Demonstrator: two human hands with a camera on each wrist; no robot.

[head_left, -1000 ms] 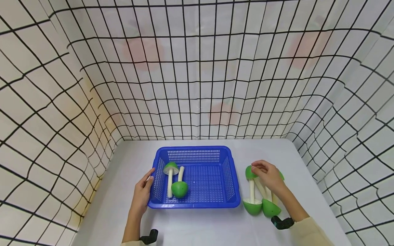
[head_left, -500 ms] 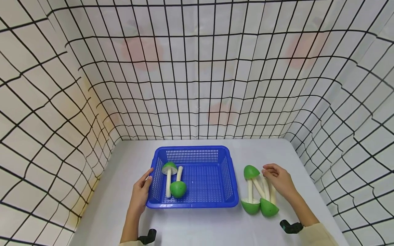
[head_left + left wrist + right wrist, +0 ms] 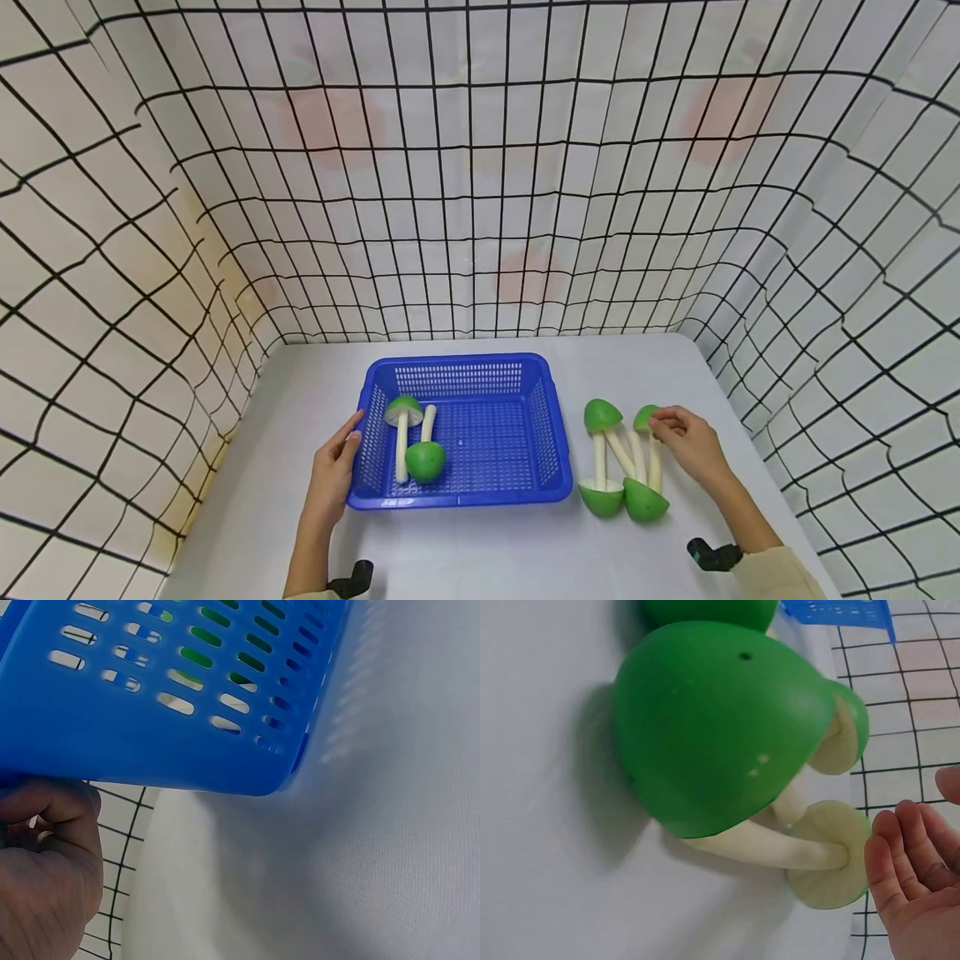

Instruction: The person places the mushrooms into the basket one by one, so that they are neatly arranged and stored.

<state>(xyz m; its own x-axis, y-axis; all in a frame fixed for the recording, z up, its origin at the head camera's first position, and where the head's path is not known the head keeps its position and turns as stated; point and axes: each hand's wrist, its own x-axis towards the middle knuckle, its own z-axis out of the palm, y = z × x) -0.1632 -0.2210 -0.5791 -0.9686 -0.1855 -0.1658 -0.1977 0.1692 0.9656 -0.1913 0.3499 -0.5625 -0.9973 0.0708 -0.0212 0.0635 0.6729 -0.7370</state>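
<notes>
The left hand (image 3: 330,475) grips the left rim of a blue plastic basket (image 3: 459,500), its fingers curled at the edge in the left wrist view. Inside the basket's left part lie two toy mushrooms with green caps and white stems, one mushroom (image 3: 425,462) with its cap toward the front, the other mushroom (image 3: 403,408) with its cap toward the back. Right of the basket, several like mushrooms (image 3: 602,415) lie side by side. The right hand (image 3: 692,446) is at the back cap of the rightmost mushroom (image 3: 829,862); thumb and fingers stand apart in the right wrist view, holding nothing.
A white-covered table (image 3: 465,550) bears everything. White walls with a black grid (image 3: 480,200) close it in at the back and both sides. Black wrist devices (image 3: 712,554) are worn on both arms.
The right hand has drawn back to the right from the left back cap, then come to the rightmost back cap. The left hand stays on the basket; the head view has shifted slightly.
</notes>
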